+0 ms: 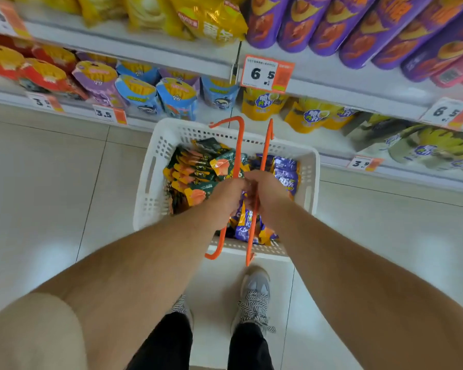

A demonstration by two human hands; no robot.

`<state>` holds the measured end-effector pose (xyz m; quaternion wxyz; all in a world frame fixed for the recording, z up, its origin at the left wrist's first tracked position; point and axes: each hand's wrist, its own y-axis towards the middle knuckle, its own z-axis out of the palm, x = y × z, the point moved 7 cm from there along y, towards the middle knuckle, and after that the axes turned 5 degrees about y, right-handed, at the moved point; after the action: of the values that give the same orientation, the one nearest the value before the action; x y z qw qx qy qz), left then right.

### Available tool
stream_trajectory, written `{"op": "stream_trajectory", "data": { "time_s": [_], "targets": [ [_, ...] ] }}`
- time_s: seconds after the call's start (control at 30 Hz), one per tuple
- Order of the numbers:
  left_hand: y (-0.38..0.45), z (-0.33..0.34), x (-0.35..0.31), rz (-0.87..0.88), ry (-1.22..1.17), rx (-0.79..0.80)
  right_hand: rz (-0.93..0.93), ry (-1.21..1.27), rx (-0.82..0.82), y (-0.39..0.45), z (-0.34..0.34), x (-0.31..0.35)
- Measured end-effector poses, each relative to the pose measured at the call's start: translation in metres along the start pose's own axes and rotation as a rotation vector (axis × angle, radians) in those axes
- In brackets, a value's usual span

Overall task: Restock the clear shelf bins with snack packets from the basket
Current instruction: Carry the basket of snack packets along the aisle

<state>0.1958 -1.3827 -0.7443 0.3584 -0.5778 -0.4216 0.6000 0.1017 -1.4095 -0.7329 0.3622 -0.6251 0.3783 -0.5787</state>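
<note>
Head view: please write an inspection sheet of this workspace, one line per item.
Surface: pale tiled floor, glossy.
Job's things: white perforated plastic basket with two orange handles; green-and-orange snack packets on its left side, purple packets on its right.
Clutter: nothing seen.
Grippers: left hand and right hand each grip a handle.
Cables: nothing seen.
Surroundings: white shelves with purple tubes, yellow bags, blue pouches, price tags; clear bins not visible.

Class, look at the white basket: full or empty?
Full. The basket holds green-orange packets on one side and purple packets on the other.
</note>
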Motion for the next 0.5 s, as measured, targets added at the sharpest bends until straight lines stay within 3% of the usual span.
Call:
{"op": "stream_trajectory", "data": {
  "time_s": [0.13,0.23,0.37,0.5],
  "targets": [
    [-0.027,-0.042,-0.001,0.022,0.027,-0.167,0.048,-0.200,-0.087,-0.016,-0.003,0.000],
    [-0.059,-0.077,0.018,-0.019,0.052,-0.178,0.102,-0.261,-0.110,-0.043,-0.006,-0.010],
    [-0.113,-0.094,0.041,-0.026,0.023,-0.213,0.137,-0.325,-0.031,-0.087,0.008,-0.014],
    [-0.182,-0.114,0.071,-0.128,-0.122,-0.321,0.121,-0.539,0.066,-0.136,0.033,-0.012]
  ]
}}
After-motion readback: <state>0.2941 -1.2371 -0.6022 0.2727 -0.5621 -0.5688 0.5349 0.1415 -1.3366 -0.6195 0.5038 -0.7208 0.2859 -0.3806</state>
